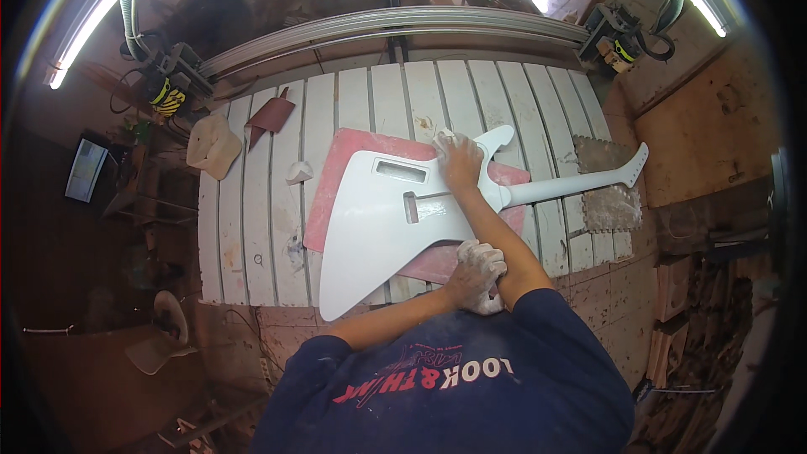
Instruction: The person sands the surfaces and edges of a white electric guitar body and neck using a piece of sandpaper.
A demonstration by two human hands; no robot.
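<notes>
A white, angular electric guitar body with its neck [378, 227] lies flat on a pink pad [336, 164]; the neck points right. Rectangular cavities show in its upper face. My right hand [458, 158], dusty white, presses on the body's far edge near the horn, fingers curled down; a pale bit shows at the fingertips, but what it is cannot be made out. My left hand [477, 276], also coated in white dust, is curled closed at the body's near edge, close beside my right forearm. Anything inside it is hidden.
The pad rests on a white slatted table [252, 244]. A brown sheet, curled sandpaper by its look [271, 118], a cap [213, 146] and a crumpled white piece [298, 172] lie to the left. Under the neck is a grey mat [609, 202]. A metal rail [395, 23] spans the back.
</notes>
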